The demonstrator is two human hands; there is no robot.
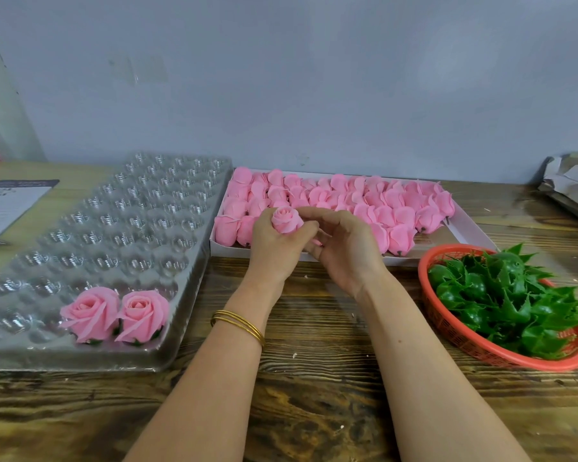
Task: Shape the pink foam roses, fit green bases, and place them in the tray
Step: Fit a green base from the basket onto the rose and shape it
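Bare table is seen between the tray and basket. A tight pink bud is gripped upright in the left hand, above the box edge; the right hand is curled against it.

Matt soft foam pink roses, clear glossy plastic tray with shiny dimples, rough-grained dark wood table, glossy green plastic bases, red plastic mesh basket, shiny gold metal bangles, white card box
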